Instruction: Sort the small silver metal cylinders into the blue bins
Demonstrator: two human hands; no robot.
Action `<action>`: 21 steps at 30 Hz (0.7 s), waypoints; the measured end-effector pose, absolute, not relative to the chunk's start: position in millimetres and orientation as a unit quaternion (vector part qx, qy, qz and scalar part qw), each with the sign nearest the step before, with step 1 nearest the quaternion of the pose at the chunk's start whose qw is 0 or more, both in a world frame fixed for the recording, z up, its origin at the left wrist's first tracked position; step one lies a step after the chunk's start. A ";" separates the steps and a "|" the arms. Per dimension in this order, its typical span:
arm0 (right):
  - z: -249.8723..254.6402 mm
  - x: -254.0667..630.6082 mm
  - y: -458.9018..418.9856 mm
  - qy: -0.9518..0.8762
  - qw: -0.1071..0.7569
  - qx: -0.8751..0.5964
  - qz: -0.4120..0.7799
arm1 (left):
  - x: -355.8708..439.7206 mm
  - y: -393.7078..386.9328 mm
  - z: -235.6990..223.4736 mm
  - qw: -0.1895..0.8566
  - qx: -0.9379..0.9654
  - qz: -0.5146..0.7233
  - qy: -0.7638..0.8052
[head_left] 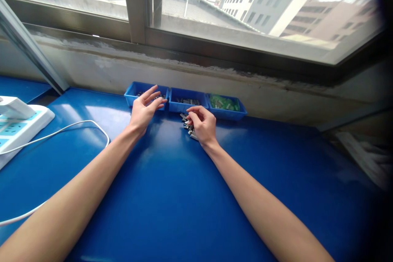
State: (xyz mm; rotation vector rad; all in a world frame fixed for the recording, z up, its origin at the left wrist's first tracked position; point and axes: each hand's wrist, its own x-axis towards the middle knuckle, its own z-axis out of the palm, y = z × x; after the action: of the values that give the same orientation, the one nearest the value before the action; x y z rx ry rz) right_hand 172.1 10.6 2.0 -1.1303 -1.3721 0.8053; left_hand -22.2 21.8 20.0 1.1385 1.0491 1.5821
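My left hand hovers open, fingers spread, at the front edge of the left blue tray, which holds small dark parts. My right hand rests on the blue table with its fingers curled over a small pile of metal parts lying in front of the middle blue tray. What the fingertips pinch is hidden. The middle tray also holds small metal pieces. The right blue tray holds green parts.
The three trays stand in a row against the wall under a window. A white power strip lies at the left edge, its white cable looping across the table toward my left forearm. A dim cluttered area sits at the far right.
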 end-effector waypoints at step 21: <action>-1.0 172.6 14.1 -0.572 0.577 -0.479 0.334 | -6.2 6.2 2.6 0.062 0.898 0.270 0.342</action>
State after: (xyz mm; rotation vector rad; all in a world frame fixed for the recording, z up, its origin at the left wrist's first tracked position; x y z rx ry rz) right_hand 172.6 14.1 -1.0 -1.1221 -1.3378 0.7807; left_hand -6.2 6.2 2.6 2.7153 1.0331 0.8148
